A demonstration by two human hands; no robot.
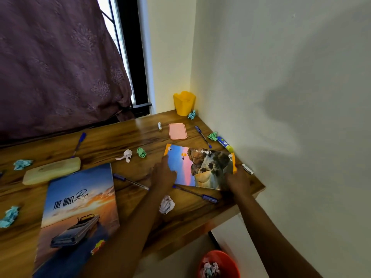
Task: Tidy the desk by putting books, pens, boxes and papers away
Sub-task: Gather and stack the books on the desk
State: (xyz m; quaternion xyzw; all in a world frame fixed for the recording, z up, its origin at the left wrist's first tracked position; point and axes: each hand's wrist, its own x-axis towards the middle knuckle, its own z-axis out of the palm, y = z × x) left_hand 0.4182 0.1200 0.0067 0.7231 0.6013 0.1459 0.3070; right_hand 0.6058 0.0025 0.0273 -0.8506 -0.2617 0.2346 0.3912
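The small book (200, 167), orange-edged with a sky-and-rocks cover, lies flat near the right-hand corner of the tabletop (140, 133), close to the wall. Its long axis runs left to right across the view, its far-left corner tipped a little away from the person. So each short end faces one hand, and both are already on it.

The left hand (164, 174) meets the left short edge. Its thumb lies on the cover and its fingers run along the edge, so it reads as grasping the book there. The right hand (237, 180) covers the near right corner, knuckles toward the camera. It is smeared by motion, and I cannot tell whether it grips or merely presses. Both forearms reach in from below, the right one along the tabletop's right end.

A blue pen (194, 194) lies just beside the book's near edge, roughly parallel to it, between the two wrists. A crumpled white paper (166, 204) sits by the left forearm. Farther left lies a larger book (80, 207) titled "The Quiet Ride". A yellow cup (184, 103) stands in the far corner.

The lift likely needs an even rise from both ends, clear of that pen.
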